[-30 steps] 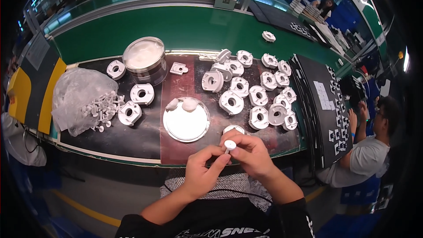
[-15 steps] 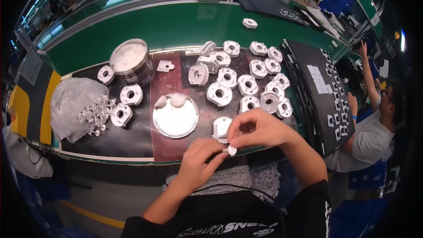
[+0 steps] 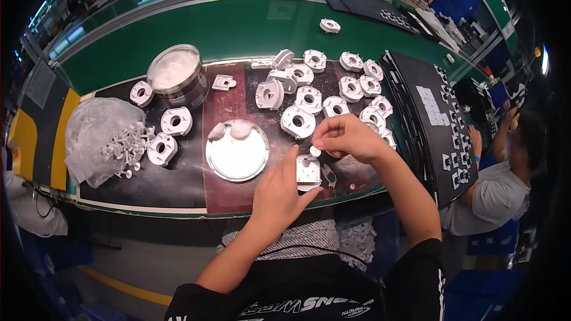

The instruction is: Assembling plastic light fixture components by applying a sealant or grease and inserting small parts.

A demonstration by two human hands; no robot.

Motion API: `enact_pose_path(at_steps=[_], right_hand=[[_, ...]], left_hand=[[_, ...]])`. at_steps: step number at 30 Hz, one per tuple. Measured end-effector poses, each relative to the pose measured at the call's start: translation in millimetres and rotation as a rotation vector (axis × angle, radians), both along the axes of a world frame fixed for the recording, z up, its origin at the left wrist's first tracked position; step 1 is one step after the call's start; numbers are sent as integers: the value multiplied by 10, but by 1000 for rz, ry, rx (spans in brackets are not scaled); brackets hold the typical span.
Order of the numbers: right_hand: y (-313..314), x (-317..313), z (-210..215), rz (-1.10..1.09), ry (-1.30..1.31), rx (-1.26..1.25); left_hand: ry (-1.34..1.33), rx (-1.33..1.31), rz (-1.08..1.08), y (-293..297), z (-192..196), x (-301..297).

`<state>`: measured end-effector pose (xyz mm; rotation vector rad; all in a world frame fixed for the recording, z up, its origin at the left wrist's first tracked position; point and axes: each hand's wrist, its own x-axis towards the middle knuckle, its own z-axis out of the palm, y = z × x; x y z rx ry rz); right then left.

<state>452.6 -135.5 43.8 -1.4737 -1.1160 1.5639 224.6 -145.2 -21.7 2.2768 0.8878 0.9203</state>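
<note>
My left hand (image 3: pixel 279 193) rests at the near edge of the dark work mat, its fingers steadying a square white plastic part (image 3: pixel 308 172) that lies flat there. My right hand (image 3: pixel 344 138) hovers just above that part and pinches a small white round piece (image 3: pixel 315 152) between thumb and fingertips. Several white housings with round holes (image 3: pixel 324 92) lie in rows right behind my right hand. A shallow round metal dish (image 3: pixel 237 151) with two white lumps sits left of the part.
A metal tin of white paste (image 3: pixel 177 76) stands at the back left. A clear bag of small white pins (image 3: pixel 102 139) lies far left, with housings (image 3: pixel 168 132) beside it. A black tray (image 3: pixel 432 113) holds small parts at right, where another person (image 3: pixel 502 172) sits.
My hands have moved up from over my lap onto the mat. The square part now lies on the mat under my left fingers. My right hand has lifted the small round piece above it.
</note>
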Motion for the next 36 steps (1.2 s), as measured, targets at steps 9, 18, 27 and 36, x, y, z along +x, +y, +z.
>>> enact_pose_path(at_steps=[9,18,27,36], right_hand=[[9,14,-17,1,6,-6],[20,21,-31,-25,32,-27],[30,-94,34,26,-128,75],[-21,-98,39,22,-11,19]], left_hand=[[1,11,6,6,41,-2],[0,2,11,-2,23,-10],[-2,10,22,11,11,-10],[-14,-6,8,-4,50,-18]])
